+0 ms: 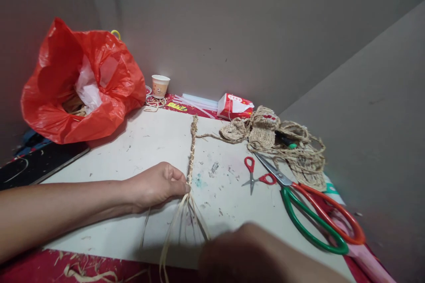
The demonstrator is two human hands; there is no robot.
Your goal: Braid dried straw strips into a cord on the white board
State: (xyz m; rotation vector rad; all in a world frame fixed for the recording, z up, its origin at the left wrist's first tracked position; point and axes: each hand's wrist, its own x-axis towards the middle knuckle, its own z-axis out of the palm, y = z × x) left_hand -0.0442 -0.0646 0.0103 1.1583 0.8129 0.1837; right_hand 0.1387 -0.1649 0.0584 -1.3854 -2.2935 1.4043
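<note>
A long braid of pale straw lies on a white board, running away from me. My left hand pinches the braid where the plaited part ends. Below that pinch, loose straw strands fan out toward me. My right hand is a dark blur at the bottom edge, close to the loose strands; its fingers cannot be made out.
A red plastic bag with straw sits back left. A paper cup and a red carton stand by the wall. Woven straw pieces, small red scissors and large scissors lie on the right.
</note>
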